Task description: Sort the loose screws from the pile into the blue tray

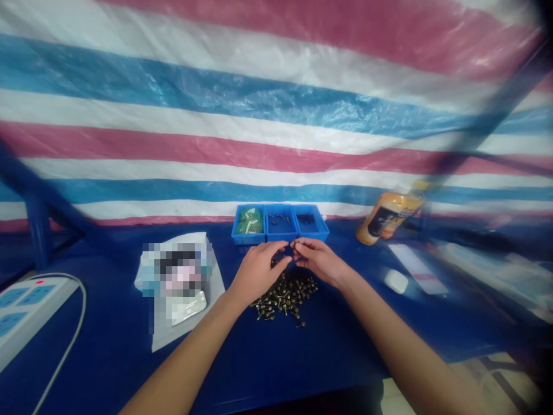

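Head view. Left hand (258,274) and right hand (319,261) are at center over the table, fingertips pressed together in a pinch, close to the front edge of the bins. A small dark bit may be between them, too small to tell. Just below the hands, a loose pile of fasteners (285,298), small, dark and metal, lies on the table, touching the heel of the left hand.

Surface is a blue table (108,357). Along the back, just past the hands, stand three joined blue bins. Left bin (242,237) holds green packets (249,221), middle bin (281,237) a few fasteners, right bin (318,234) a dark clump (306,218).

Left of the pile: white sheet (181,311) with a pixelated patch and a shiny object (189,308) on it. Far left: power strip (30,311) with white cable (73,323). Right: orange bottle (389,218) lying tilted, small white object (396,281), pale strip (417,268).

Room: striped red, white and blue tarp (276,98) fills the back, blue frame bars (38,230) at left, tiled floor (496,380) at lower right.
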`<action>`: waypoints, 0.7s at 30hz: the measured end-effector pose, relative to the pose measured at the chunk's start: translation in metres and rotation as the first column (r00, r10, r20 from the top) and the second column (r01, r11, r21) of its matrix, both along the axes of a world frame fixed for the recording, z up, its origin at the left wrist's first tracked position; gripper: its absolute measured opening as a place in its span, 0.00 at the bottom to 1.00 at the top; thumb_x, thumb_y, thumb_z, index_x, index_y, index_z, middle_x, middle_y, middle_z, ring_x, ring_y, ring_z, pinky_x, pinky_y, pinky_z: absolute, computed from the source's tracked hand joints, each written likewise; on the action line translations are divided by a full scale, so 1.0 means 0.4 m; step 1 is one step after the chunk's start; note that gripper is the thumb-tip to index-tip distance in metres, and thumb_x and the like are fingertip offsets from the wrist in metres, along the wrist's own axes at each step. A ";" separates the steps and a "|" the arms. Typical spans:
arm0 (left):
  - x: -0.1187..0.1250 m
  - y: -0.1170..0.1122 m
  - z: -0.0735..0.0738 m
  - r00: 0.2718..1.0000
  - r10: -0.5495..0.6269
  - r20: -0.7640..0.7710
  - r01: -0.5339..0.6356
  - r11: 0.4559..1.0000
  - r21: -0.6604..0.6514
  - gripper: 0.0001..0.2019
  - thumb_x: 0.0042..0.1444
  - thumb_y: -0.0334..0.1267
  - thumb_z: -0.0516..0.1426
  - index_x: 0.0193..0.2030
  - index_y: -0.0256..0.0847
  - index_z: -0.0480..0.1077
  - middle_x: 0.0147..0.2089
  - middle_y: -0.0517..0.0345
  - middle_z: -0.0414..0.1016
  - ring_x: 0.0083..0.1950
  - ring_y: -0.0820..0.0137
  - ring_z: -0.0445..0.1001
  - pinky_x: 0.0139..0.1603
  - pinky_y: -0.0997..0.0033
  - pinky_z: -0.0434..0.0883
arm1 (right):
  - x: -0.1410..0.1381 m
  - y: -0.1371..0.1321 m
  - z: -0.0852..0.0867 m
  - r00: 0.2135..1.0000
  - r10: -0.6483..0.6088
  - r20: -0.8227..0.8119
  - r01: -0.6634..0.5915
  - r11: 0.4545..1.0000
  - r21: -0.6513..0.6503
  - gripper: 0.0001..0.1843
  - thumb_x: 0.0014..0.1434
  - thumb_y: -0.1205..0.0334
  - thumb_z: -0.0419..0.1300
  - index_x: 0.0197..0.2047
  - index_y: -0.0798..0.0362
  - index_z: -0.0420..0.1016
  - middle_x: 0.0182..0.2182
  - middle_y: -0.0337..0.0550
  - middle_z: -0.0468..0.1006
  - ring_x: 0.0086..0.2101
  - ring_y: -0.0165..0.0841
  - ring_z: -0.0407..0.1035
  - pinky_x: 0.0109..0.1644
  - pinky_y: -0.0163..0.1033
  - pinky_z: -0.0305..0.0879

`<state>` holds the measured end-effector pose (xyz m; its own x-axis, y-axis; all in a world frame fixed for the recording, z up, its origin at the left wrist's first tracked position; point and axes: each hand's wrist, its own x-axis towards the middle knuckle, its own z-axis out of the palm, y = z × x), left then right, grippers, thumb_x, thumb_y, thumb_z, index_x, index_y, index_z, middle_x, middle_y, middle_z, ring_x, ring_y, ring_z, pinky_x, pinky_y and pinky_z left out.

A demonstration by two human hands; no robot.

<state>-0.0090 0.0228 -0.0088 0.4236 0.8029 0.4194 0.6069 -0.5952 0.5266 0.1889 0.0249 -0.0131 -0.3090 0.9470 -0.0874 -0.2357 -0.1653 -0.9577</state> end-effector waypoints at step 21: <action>0.022 0.012 -0.028 0.814 0.134 0.565 0.143 0.897 -0.419 0.11 0.51 0.39 0.65 0.40 0.39 0.75 0.38 0.54 0.81 0.40 0.65 0.80 0.46 0.66 0.75 | -0.040 -0.017 -0.006 0.994 -0.085 0.071 0.081 0.995 0.059 0.17 0.53 0.51 0.69 0.38 0.55 0.79 0.31 0.39 0.74 0.29 0.26 0.64 0.36 0.34 0.62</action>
<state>-0.0001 0.0276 -0.0199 0.2236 0.9537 0.2013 0.1131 -0.2305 0.9665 0.1730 0.0180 -0.0156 -0.2241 0.9731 -0.0535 -0.1752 -0.0942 -0.9800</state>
